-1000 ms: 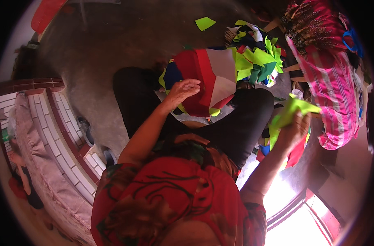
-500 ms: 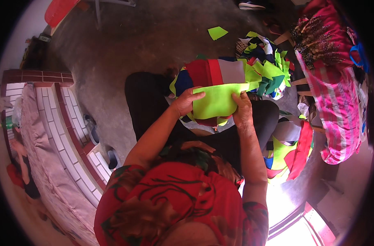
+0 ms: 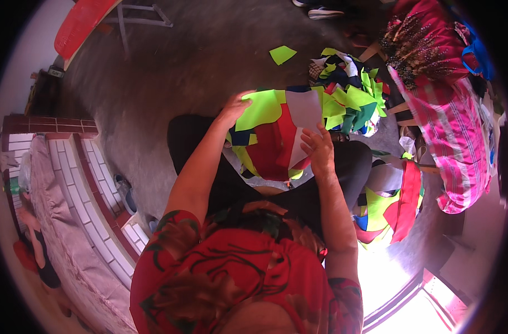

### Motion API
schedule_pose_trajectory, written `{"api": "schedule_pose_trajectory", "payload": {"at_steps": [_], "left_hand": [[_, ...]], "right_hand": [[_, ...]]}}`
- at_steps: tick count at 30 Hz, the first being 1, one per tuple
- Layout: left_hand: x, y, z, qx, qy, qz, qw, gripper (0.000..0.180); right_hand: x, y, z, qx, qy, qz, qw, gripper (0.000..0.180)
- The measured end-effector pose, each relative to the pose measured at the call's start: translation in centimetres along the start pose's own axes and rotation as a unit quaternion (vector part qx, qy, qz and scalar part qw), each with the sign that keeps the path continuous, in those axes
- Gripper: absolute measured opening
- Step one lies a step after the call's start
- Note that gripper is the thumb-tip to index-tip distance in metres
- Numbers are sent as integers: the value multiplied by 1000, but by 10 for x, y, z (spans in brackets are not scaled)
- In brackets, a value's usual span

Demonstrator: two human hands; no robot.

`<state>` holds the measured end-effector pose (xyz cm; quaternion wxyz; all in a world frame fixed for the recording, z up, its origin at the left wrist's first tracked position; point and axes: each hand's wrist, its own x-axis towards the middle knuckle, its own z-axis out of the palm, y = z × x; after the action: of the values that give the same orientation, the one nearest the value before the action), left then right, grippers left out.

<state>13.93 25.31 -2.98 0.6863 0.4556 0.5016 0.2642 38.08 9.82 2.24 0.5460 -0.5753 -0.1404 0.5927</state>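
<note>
The person in the red flowered shirt [image 3: 231,278] sat with a lap full of cloth. The right hand [image 3: 319,151] pinched a pale grey cloth piece [image 3: 304,111] by its lower edge, at about one o'clock from the lap. The left hand [image 3: 234,107], at eleven o'clock, lay with its fingers curled on the edge of a bright green cloth sheet [image 3: 262,108], atop the red cloth piece [image 3: 273,147]. It looked like a sorting step. Next, the grey piece likely needed laying flat. Farther off, at two o'clock, sat a heap of green and dark scraps [image 3: 348,97].
</note>
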Motion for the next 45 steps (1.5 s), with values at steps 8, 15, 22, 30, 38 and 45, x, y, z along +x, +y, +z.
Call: {"api": "schedule_pose_trajectory", "payload": {"at_steps": [8,15,22,30,38,45], "left_hand": [[17,-51,-13,-61,112,7,992,32],[23,-74,-26,142,212,53,965,37],[-1,-44,-2,401,313,7,861,61],[-19,-18,47,636,61,292,712,61],[2,-50,60,675,-47,177,715,74],[4,-45,62,702,-51,159,692,74]], "right_hand": [[0,0,-2,-14,-27,22,999,50],[0,3,0,-11,-32,15,999,51],[1,2,-1,-12,-24,4,1000,51],[-2,0,8,-37,-40,8,998,53],[-2,16,1,-37,-69,-20,997,50],[-9,3,6,-65,-103,-31,992,39]]}}
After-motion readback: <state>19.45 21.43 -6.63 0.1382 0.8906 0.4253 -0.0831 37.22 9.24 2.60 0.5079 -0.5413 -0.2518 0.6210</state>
